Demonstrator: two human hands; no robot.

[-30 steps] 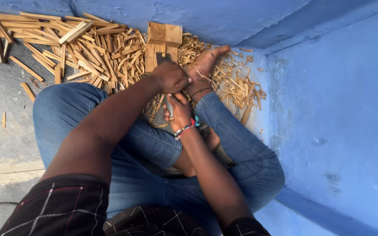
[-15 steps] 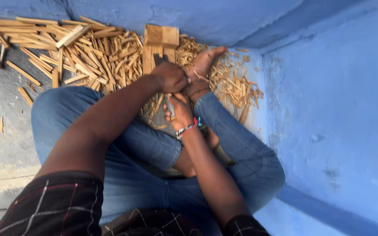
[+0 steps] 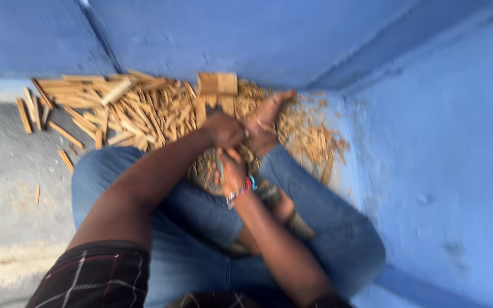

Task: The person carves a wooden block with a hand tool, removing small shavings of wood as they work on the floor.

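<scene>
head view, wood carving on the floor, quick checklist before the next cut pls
1. Left hand closed over the work near the wood block: ok.
2. Right hand gripping a thin tool: ok, though what kind of tool cannot be told.
3. Tool edge clear of the left fingers: cannot tell, the picture is blurred.
4. Bare foot sits right beside the hands: not ok.
5. Wood sticks piled against the blue wall, within reach: ok.
6. Shavings litter the floor around the work: not ok.
</scene>
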